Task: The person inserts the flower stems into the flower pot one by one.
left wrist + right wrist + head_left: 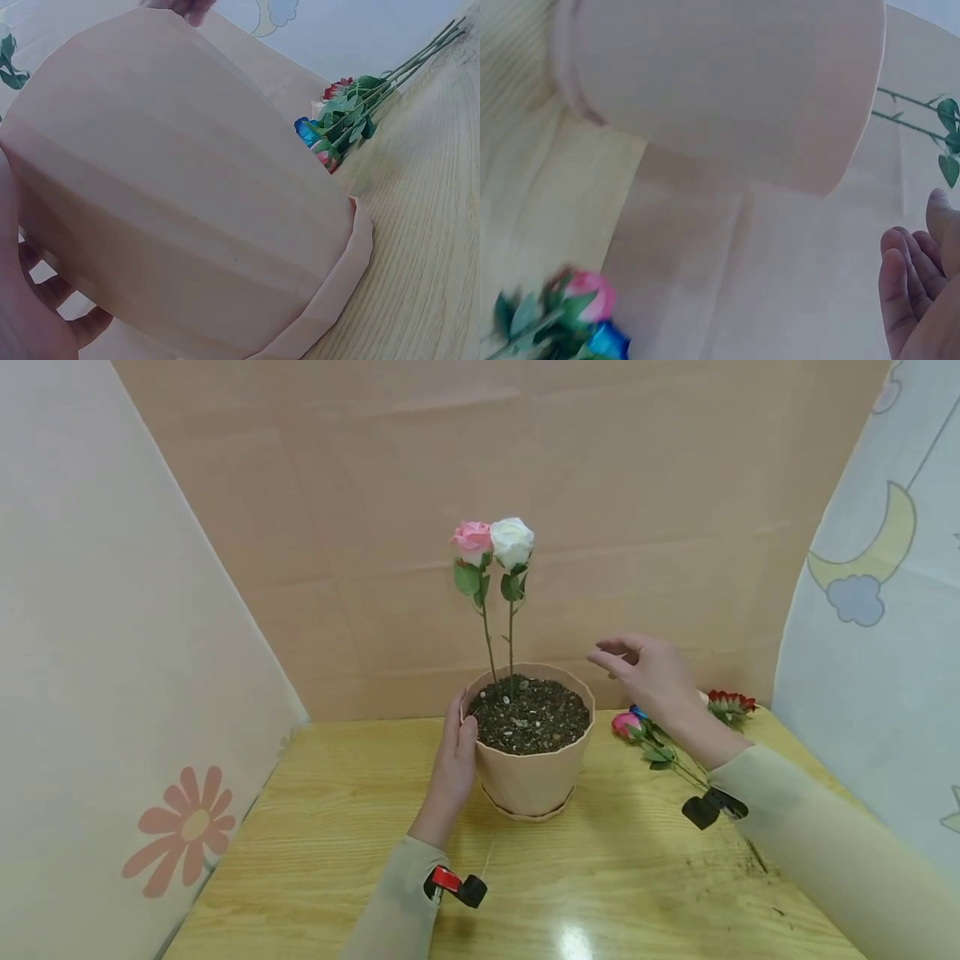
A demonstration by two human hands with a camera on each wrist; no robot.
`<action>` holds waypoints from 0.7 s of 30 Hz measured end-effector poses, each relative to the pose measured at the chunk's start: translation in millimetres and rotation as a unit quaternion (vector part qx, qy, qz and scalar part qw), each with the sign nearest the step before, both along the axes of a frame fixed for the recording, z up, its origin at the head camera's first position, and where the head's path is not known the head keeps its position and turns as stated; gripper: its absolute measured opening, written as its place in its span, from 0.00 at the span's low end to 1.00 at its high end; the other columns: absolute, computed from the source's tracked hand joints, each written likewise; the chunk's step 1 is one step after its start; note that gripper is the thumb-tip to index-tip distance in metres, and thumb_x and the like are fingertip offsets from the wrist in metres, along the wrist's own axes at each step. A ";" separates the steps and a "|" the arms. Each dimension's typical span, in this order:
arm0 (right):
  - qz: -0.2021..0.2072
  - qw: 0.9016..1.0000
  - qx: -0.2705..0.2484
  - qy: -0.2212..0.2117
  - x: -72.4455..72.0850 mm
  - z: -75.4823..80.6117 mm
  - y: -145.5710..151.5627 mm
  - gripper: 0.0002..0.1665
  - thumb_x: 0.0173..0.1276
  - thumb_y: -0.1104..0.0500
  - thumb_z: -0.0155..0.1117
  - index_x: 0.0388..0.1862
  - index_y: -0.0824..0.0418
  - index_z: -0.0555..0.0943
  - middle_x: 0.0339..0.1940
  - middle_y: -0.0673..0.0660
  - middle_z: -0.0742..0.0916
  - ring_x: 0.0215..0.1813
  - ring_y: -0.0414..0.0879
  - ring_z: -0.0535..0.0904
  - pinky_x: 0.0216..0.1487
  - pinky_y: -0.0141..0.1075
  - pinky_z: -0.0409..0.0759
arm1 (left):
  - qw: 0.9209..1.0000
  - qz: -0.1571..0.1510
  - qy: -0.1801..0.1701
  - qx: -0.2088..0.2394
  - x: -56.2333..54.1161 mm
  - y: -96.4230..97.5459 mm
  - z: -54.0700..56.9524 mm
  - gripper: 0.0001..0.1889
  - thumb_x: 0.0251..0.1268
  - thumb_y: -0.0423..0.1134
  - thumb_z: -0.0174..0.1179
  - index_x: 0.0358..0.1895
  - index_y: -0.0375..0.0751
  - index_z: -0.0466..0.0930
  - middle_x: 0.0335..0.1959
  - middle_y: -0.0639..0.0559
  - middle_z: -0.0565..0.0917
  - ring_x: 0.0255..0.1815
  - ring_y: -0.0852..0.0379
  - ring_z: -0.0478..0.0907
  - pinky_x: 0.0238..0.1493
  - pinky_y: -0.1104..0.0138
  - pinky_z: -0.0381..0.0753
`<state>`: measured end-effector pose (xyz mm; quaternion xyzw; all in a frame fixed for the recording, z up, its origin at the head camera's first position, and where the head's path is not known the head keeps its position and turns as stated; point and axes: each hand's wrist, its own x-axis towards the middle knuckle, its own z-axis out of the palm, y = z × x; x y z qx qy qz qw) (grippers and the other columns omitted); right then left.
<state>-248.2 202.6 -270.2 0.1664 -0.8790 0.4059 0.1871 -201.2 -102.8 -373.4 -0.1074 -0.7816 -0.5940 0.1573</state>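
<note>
**Left grip (pixel 453 766) on the flowerpot (pixel 529 783), right grip (pixel 654 678) holding nothing**

The person's left grip wraps the left side of the flowerpot, fingers bent along the outer wall and thumb on the near face, just below the rim. The right grip hangs to the right of the rim, apart from it; its fingers curve loosely, with a modest gap between them and the thumb.

The flowerpot stands upright toward the far side of the counter (pixel 360 831), whose far edge runs along the peach backdrop (pixel 337 527). The counter stretches left to the left panel (pixel 90 635) and nearward to the foot of the view. On the right, a gap separates the flowerpot from loose flowers lying on the counter: a pink bloom (pixel 626 725), a blue bloom (pixel 306 131) and a red bloom (pixel 731 702). The right forearm covers part of their stems, so their full number is hard to tell.

Dark soil (pixel 532 718) sits in the flowerpot just below the rim. A pink rose (pixel 472 542) and a white rose (pixel 513 543) rise from its far left part, heads touching. A matching saucer (pixel 528 816) lies underneath.
</note>
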 end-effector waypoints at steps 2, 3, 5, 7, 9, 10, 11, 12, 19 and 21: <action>-0.001 1.000 0.018 -0.002 3.6 -5.2 12.4 0.32 0.83 0.36 0.65 0.68 0.58 0.88 0.56 0.59 0.93 0.49 0.56 0.91 0.49 0.55 0.87 | 1.000 0.000 0.000 0.000 -0.1 -0.5 -0.6 0.30 0.96 0.52 0.38 0.92 0.57 0.50 0.92 0.46 0.52 0.89 0.38 0.52 0.84 0.36 0.53; -0.004 1.000 0.028 -0.001 5.0 -7.9 18.5 0.32 0.83 0.36 0.65 0.68 0.58 0.88 0.56 0.59 0.93 0.49 0.56 0.91 0.49 0.54 0.87 | 1.000 -0.001 0.001 0.000 -0.3 -0.6 -0.8 0.30 0.96 0.52 0.38 0.92 0.57 0.50 0.92 0.46 0.52 0.89 0.38 0.52 0.84 0.36 0.53; -0.013 0.999 0.049 0.006 7.2 -13.2 30.2 0.31 0.83 0.36 0.66 0.67 0.58 0.88 0.56 0.60 0.93 0.50 0.57 0.91 0.47 0.51 0.87 | 1.000 -0.003 0.000 0.001 -0.7 -0.8 -0.4 0.30 0.96 0.52 0.38 0.92 0.57 0.49 0.92 0.46 0.51 0.89 0.38 0.51 0.84 0.36 0.53; -0.024 0.998 0.065 0.013 10.3 -18.4 40.8 0.28 0.83 0.38 0.68 0.66 0.57 0.89 0.56 0.60 0.93 0.50 0.57 0.91 0.45 0.48 0.84 | 1.000 -0.002 -0.001 0.002 -0.9 -0.6 0.1 0.30 0.96 0.52 0.38 0.92 0.57 0.49 0.92 0.46 0.51 0.89 0.38 0.51 0.84 0.36 0.53; -0.032 0.997 0.071 0.011 13.8 -23.5 50.5 0.27 0.82 0.38 0.69 0.64 0.57 0.90 0.55 0.60 0.94 0.49 0.57 0.91 0.43 0.45 0.82 | 1.000 -0.003 -0.001 0.002 -1.6 -0.2 -0.1 0.30 0.96 0.51 0.37 0.92 0.56 0.49 0.92 0.45 0.51 0.89 0.38 0.51 0.84 0.36 0.52; -0.035 0.997 0.074 0.009 15.8 -26.1 54.9 0.27 0.82 0.38 0.69 0.64 0.57 0.90 0.54 0.60 0.94 0.49 0.58 0.91 0.41 0.44 0.82 | 1.000 -0.002 0.000 0.001 -1.9 0.0 -0.3 0.30 0.96 0.51 0.37 0.92 0.56 0.49 0.92 0.45 0.51 0.89 0.38 0.51 0.84 0.36 0.52; -0.038 0.996 0.075 0.005 17.6 -28.9 59.1 0.28 0.82 0.38 0.69 0.64 0.57 0.90 0.54 0.61 0.94 0.48 0.58 0.91 0.40 0.43 0.81 | 1.000 -0.001 -0.001 0.000 -2.2 -0.1 -0.6 0.30 0.96 0.51 0.37 0.92 0.56 0.49 0.92 0.45 0.51 0.89 0.38 0.51 0.84 0.36 0.52; -0.040 0.996 0.077 0.001 19.2 -31.6 63.0 0.27 0.82 0.38 0.69 0.64 0.57 0.90 0.53 0.61 0.94 0.48 0.58 0.90 0.39 0.42 0.81 | 1.000 -0.001 -0.002 0.000 -2.6 -0.2 -0.9 0.30 0.96 0.52 0.37 0.92 0.56 0.49 0.92 0.45 0.51 0.89 0.38 0.51 0.84 0.36 0.53; -0.051 0.994 0.098 -0.015 25.6 -50.4 85.9 0.26 0.83 0.40 0.69 0.63 0.58 0.91 0.49 0.62 0.94 0.43 0.55 0.89 0.32 0.41 0.78 | 1.000 -0.002 -0.002 -0.004 -0.5 -0.7 0.3 0.31 0.96 0.52 0.37 0.92 0.57 0.48 0.92 0.46 0.51 0.89 0.39 0.51 0.85 0.37 0.53; -0.055 0.992 0.109 -0.017 25.8 -56.0 92.0 0.27 0.82 0.40 0.69 0.62 0.59 0.91 0.46 0.61 0.94 0.39 0.52 0.87 0.31 0.41 0.77 | 1.000 -0.004 0.000 -0.005 -0.6 -0.6 0.8 0.30 0.96 0.52 0.37 0.92 0.57 0.48 0.92 0.46 0.51 0.90 0.39 0.51 0.85 0.37 0.53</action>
